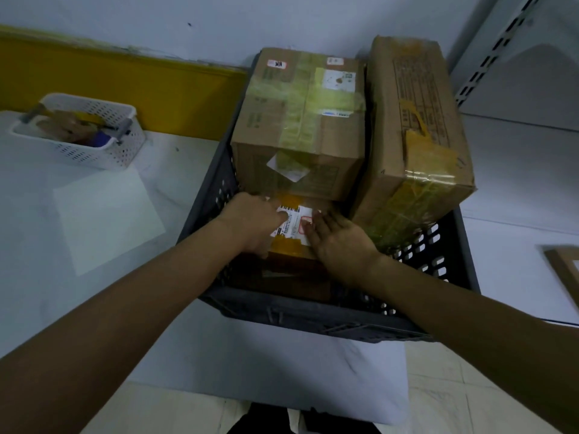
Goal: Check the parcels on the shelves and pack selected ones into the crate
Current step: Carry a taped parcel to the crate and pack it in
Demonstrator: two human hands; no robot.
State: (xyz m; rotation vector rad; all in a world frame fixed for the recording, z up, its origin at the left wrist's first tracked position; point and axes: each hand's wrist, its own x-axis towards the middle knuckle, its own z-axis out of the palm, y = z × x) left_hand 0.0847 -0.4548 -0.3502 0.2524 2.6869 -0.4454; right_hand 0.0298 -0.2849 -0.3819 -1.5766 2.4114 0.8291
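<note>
A dark grey crate (pixel 313 314) stands on a white table in front of me. A small parcel (pixel 294 225) with a white label and orange tape lies low in its near part. My left hand (pixel 253 223) rests on the parcel's left side, fingers on the label. My right hand (pixel 335 236) lies flat on its right side, fingers straight. Behind it sits a big cardboard box (pixel 300 120) with yellowish tape. A long cardboard box (pixel 413 130) leans in the crate's right side, sticking out above the rim.
A white perforated basket (pixel 103 151) with tape rolls and tools sits at the far left of the table (pixel 47 245), with a white sheet (pixel 106 217) in front of it. A yellow wall band runs behind. A shelf upright (pixel 495 48) stands at the right; a cardboard piece (pixel 564 270) lies at the right edge.
</note>
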